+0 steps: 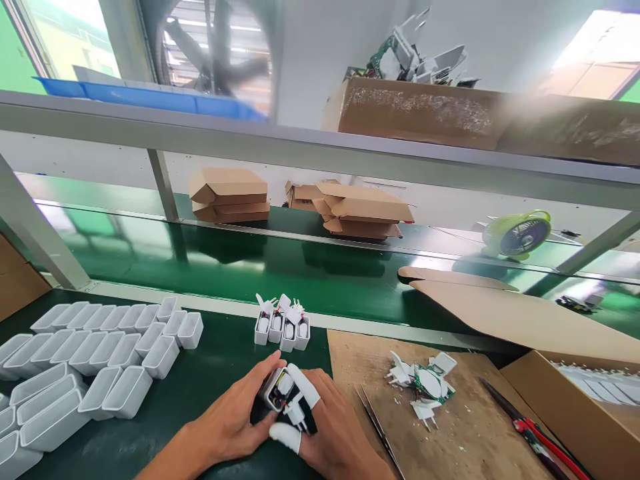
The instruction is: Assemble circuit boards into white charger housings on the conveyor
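Both hands meet at 6 o'clock on the green tabletop (210, 373). Left hand (235, 417) fingers closed around a white charger housing (278, 388), steadying it; right hand (333, 430), wearing white finger cots, pinches the plug insert (296, 413) at its open mouth, seemingly to seat it. Four filled housings (283, 328) stand at 12 o'clock; empty shells (95, 360) in rows at 9; tweezers (377, 427) and loose parts (425, 387) at 3.
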The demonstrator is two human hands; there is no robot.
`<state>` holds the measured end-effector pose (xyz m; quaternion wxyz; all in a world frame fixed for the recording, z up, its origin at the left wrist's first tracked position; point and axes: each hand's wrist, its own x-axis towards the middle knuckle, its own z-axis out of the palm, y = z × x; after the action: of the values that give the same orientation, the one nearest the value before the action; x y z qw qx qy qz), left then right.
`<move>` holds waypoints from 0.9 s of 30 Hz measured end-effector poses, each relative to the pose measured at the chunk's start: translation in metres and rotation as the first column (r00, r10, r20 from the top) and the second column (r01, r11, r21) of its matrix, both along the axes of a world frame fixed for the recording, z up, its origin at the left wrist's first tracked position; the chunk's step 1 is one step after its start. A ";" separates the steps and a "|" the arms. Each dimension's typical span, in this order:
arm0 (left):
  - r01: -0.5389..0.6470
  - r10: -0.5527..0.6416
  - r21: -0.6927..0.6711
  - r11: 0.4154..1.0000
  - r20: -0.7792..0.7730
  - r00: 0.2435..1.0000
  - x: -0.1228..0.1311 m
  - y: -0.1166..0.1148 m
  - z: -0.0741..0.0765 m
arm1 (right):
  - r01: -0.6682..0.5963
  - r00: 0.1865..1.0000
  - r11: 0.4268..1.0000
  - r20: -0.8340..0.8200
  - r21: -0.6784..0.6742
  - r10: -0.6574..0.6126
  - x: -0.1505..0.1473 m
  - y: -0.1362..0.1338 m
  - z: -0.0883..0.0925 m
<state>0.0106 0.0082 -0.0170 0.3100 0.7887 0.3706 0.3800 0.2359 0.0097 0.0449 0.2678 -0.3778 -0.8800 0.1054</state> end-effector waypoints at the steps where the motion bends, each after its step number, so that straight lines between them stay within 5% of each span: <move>1: 0.005 -0.004 -0.027 1.000 0.036 0.999 0.001 0.001 0.002 | 0.001 1.000 1.000 -0.031 -0.009 -0.001 0.002 0.001 0.000; 5: 0.002 0.036 -0.179 0.984 0.212 0.977 0.001 0.010 0.010 | -0.038 0.984 0.999 -0.172 -0.012 0.035 0.008 0.007 -0.007; 12: 0.104 0.044 -0.347 0.932 0.394 0.918 -0.006 0.014 0.017 | -0.115 0.992 0.993 -0.048 0.004 0.115 -0.003 0.018 -0.031; 20: -0.102 0.230 -0.343 0.934 0.357 0.905 0.001 0.015 0.023 | -0.081 0.989 0.982 0.134 0.171 0.059 -0.007 0.018 -0.034; 27: -0.293 0.301 -0.074 0.953 0.166 0.939 0.005 0.010 0.033 | -0.068 0.934 0.975 0.358 0.212 -0.013 -0.005 0.018 -0.020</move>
<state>0.0156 0.0185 0.0159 0.2996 0.6794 0.4657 0.4814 0.2304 0.0281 0.0247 0.1424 -0.3461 -0.9254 -0.0594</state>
